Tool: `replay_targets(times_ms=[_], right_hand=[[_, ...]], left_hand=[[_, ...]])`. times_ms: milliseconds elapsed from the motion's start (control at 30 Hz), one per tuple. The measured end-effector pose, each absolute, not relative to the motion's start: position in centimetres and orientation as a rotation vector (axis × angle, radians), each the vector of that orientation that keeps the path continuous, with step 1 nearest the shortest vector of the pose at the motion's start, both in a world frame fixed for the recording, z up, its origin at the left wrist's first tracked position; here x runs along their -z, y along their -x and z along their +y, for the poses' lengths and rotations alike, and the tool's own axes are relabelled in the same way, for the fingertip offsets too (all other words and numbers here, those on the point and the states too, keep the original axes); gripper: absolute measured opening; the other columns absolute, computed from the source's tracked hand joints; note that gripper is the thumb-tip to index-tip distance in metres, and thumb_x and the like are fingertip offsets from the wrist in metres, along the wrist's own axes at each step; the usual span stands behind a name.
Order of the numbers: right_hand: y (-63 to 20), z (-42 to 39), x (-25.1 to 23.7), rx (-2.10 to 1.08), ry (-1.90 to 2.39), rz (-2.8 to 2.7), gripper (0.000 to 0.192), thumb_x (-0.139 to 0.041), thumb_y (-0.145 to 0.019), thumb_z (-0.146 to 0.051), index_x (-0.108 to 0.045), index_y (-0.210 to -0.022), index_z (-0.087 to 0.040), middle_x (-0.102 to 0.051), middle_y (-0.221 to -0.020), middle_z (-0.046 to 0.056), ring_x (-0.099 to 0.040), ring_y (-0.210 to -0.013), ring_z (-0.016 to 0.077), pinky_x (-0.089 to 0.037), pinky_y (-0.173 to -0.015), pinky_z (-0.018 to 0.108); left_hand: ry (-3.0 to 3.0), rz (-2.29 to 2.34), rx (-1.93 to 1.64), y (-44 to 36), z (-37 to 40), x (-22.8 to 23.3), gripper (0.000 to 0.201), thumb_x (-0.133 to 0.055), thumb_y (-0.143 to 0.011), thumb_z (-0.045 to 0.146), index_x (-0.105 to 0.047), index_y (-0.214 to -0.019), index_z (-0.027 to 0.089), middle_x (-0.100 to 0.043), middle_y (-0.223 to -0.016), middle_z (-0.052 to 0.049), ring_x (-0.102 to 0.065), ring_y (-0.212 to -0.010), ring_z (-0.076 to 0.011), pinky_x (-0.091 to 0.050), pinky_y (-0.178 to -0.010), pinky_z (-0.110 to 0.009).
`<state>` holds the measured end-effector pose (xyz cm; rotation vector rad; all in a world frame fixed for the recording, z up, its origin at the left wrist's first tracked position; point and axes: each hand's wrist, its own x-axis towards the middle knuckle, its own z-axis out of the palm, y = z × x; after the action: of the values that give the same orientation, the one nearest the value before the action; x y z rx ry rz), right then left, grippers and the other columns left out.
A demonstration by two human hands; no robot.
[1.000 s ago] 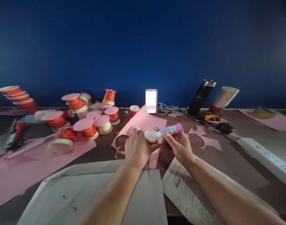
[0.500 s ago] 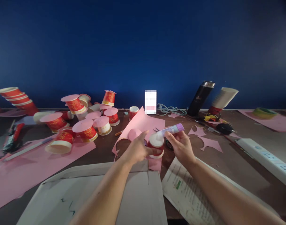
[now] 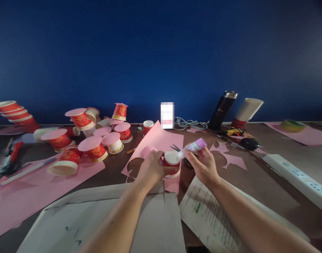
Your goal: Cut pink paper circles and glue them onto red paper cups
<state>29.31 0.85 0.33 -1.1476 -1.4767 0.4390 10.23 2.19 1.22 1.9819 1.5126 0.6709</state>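
Note:
My left hand [image 3: 153,168] is closed round a red paper cup [image 3: 174,170], which stands upside down with its white base facing up. In my right hand [image 3: 205,164] is a glue stick [image 3: 194,146] with a purple end, its tip touching the right edge of the cup's base. A pink paper disc [image 3: 149,151] lies just beyond my left fingers, on a cut pink sheet [image 3: 163,135]. Scissors [image 3: 175,147] show partly behind the glue stick, their handles mostly hidden by my right hand.
Several red cups topped with pink discs [image 3: 90,143] crowd the left. Stacked cups [image 3: 17,114] lean at the far left. A black flask [image 3: 222,109], a power strip [image 3: 295,175], pink scraps [image 3: 236,161] and a printed sheet [image 3: 203,214] are to the right. Cardboard [image 3: 110,218] lies in front.
The glue stick has moved from above the cup's base to its right edge. My left fingers have shifted round the cup. The whole view has moved slightly.

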Motion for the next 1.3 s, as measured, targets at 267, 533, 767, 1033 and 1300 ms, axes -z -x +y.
replay_targets(times_ms=[267, 533, 767, 1033, 1300], right_hand=[[-29.1, 1.0, -1.1, -0.379, 1.269, -1.505, 0.024, -0.063, -0.083, -0.043, -0.06, -0.085, -0.02, -0.068, -0.08, 0.003, -0.063, -0.075, 0.0194, -0.048, -0.072, 0.032], [-29.6, 1.4, 0.0, -0.465, 1.149, -1.389, 0.023, -0.064, -0.084, -0.042, -0.06, -0.093, -0.021, -0.069, -0.088, 0.004, -0.065, -0.083, 0.0205, -0.05, -0.076, 0.033], [-28.9, -0.1, -1.1, -0.322, 1.136, -1.66, 0.016, -0.063, -0.084, -0.036, -0.061, -0.084, -0.021, -0.066, -0.082, 0.006, -0.062, -0.078, 0.0216, -0.049, -0.075, 0.036], [-29.2, 0.8, -0.7, -0.143, 1.263, -1.634, 0.018, -0.064, -0.082, -0.038, -0.06, -0.087, -0.022, -0.066, -0.081, 0.005, -0.062, -0.076, 0.0221, -0.049, -0.074, 0.037], [-29.3, 0.0, -0.8, -0.249, 1.124, -1.663, 0.013, -0.062, -0.084, -0.034, -0.062, -0.09, -0.023, -0.068, -0.09, 0.007, -0.064, -0.085, 0.0242, -0.049, -0.08, 0.04]], left_hand=[[-2.051, 1.562, -0.653, -10.4, 1.9, -1.5, 0.046, -0.069, -0.067, 0.054, -0.064, -0.097, 0.02, -0.059, -0.094, -0.005, -0.057, -0.075, -0.0182, -0.036, -0.06, -0.027], [-2.09, 1.641, -0.62, -10.6, 1.7, -1.8, 0.049, -0.068, -0.068, 0.059, -0.061, -0.095, 0.018, -0.058, -0.097, -0.005, -0.057, -0.077, -0.0175, -0.035, -0.059, -0.027], [-2.13, 1.716, -0.659, -10.9, 1.3, -2.2, 0.047, -0.068, -0.067, 0.06, -0.056, -0.085, 0.019, -0.058, -0.095, -0.007, -0.056, -0.081, -0.0198, -0.035, -0.059, -0.028], [-2.147, 1.745, -0.596, -11.0, 1.1, -2.7, 0.048, -0.064, -0.07, 0.063, -0.055, -0.085, 0.018, -0.059, -0.096, -0.008, -0.058, -0.082, -0.0219, -0.034, -0.057, -0.029], [-2.192, 1.814, -0.621, -11.1, 1.1, -2.1, 0.048, -0.065, -0.069, 0.062, -0.055, -0.088, 0.019, -0.06, -0.098, -0.008, -0.059, -0.087, -0.0237, -0.04, -0.062, -0.03]])
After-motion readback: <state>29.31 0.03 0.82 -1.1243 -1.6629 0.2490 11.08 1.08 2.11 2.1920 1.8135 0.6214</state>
